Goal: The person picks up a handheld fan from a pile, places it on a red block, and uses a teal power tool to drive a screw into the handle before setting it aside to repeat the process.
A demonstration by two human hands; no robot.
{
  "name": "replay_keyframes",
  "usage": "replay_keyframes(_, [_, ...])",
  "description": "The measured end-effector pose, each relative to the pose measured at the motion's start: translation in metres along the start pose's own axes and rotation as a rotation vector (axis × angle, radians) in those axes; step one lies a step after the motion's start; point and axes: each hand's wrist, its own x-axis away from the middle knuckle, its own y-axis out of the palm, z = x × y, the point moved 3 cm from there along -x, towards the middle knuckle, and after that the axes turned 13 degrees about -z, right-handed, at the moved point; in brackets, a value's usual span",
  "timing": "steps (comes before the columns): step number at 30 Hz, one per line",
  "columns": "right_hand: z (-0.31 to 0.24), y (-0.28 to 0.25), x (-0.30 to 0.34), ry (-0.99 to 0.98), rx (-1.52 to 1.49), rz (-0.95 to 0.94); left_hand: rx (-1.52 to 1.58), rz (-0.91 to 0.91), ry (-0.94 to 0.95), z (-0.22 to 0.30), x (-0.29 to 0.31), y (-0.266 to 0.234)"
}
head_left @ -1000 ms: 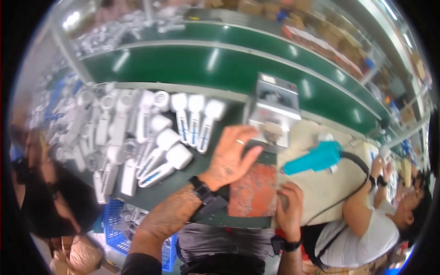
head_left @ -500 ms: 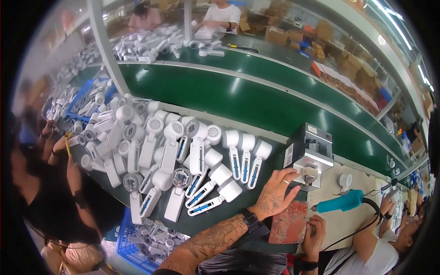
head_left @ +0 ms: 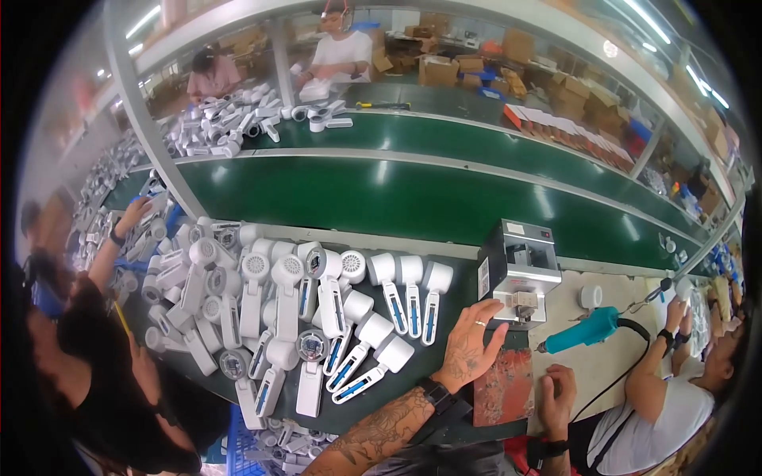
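My left hand (head_left: pixel 470 349), fingers spread and nothing in it, reaches to the front left corner of a small black-and-silver bench machine (head_left: pixel 520 270); its fingertips are close to the metal block on the front, and I cannot tell if they touch. Beside the worn red mat (head_left: pixel 505 387), my right hand (head_left: pixel 558 397) is loosely curled, thumb apart from the fingers, with nothing visible in it. A teal electric screwdriver (head_left: pixel 583 330) with a black cable lies or hangs above the right hand. White handheld fans (head_left: pixel 287 293) crowd the bench to the left, several with blue strips in opened handles (head_left: pixel 361 382).
A white round part (head_left: pixel 590 297) stands on the pale board (head_left: pixel 611 361) behind the screwdriver. The green conveyor (head_left: pixel 397 190) runs along the back. A blue crate (head_left: pixel 242 448) of fan parts sits below the bench. Co-workers are at left (head_left: pixel 87 341), at right (head_left: pixel 663 397) and across the conveyor.
The view has shifted, tilting up. My left hand stays by the machine; my right hand has drawn off the mat's edge and curled. The left co-worker's arm now reaches toward the far fan parts.
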Motion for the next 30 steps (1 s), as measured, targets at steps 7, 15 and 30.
replay_keyframes(7, [0.02,-0.01,-0.008,0.23,-0.401,0.255,-0.028,-0.01,-0.005,-0.006,0.0,-0.001])
replay_keyframes(15, [0.031,0.014,-0.046,0.163,-0.587,0.115,0.014,-0.006,0.023,-0.006,0.0,0.0])
replay_keyframes(30, [0.032,0.02,-0.042,0.194,-0.455,-0.02,-0.005,-0.068,-0.006,-0.004,-0.001,0.005])
